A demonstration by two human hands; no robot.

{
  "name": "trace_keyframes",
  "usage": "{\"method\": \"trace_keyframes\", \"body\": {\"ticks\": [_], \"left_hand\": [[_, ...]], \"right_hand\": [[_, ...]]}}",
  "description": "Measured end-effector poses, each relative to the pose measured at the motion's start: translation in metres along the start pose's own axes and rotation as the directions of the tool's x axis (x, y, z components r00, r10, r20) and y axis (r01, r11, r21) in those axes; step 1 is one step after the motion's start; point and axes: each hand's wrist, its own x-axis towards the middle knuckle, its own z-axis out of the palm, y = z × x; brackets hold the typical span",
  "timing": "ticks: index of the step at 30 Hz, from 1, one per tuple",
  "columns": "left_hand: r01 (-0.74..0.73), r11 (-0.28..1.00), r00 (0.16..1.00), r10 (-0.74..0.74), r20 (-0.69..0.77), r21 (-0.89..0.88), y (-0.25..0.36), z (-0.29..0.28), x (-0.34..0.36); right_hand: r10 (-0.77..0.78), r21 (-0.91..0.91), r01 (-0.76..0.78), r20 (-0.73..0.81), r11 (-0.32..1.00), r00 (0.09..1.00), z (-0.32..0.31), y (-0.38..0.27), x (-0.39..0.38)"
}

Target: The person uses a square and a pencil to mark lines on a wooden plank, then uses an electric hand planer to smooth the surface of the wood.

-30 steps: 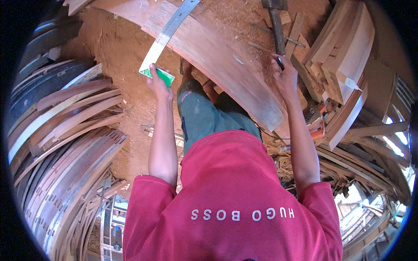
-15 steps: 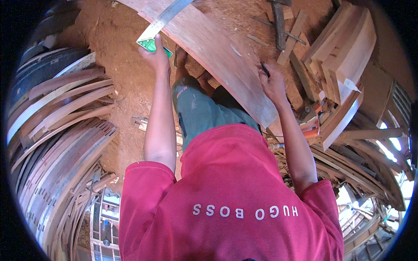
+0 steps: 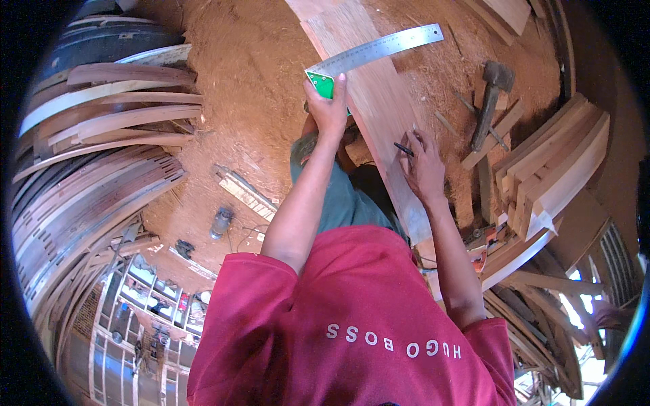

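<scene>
A long wooden board (image 3: 369, 88) slants from the top toward my lap. My left hand (image 3: 330, 111) is closed around the green handle of a try square (image 3: 386, 46), at the board's left edge. The square's metal blade reaches across the board and past its right side. Over the board's nearer part is my right hand (image 3: 424, 166), with a dark pen (image 3: 403, 149) pinched in its fingers. The pen points left. Whether the right hand rests on the wood, I cannot tell.
A mallet (image 3: 489, 101) lies on wood scraps to the right, beside stacked curved timbers (image 3: 548, 162). More curved planks (image 3: 122, 122) are piled at the left. A cylindrical tool (image 3: 221, 223) and a slotted wooden strip (image 3: 247, 193) lie on the brown, dusty ground.
The view has shifted, so the scene sits differently. The square's blade now lies flatter across the board. My right hand has moved in over the wood, the pen still in it.
</scene>
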Motion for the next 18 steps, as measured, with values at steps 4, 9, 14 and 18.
{"method": "trace_keyframes", "body": {"ticks": [4,9,14,18], "left_hand": [[0.05,0.997,0.999,-0.05,0.001,-0.062,0.01,0.003,0.025],[0.103,0.99,0.995,-0.103,0.014,-0.1,0.018,0.001,0.043],[0.111,0.986,0.994,-0.109,0.023,-0.122,0.023,0.002,0.043],[0.112,0.981,0.993,-0.107,0.041,-0.161,0.02,0.002,0.045]], "right_hand": [[0.063,0.031,-0.066,0.081,0.997,0.995,-0.004,0.001,0.013],[0.063,0.056,-0.067,0.081,0.996,0.995,-0.022,-0.003,0.03],[-0.001,0.17,0.01,-0.055,0.985,0.999,-0.034,-0.016,0.061],[-0.044,0.273,0.076,-0.124,0.959,0.991,-0.045,-0.032,0.08]]}}
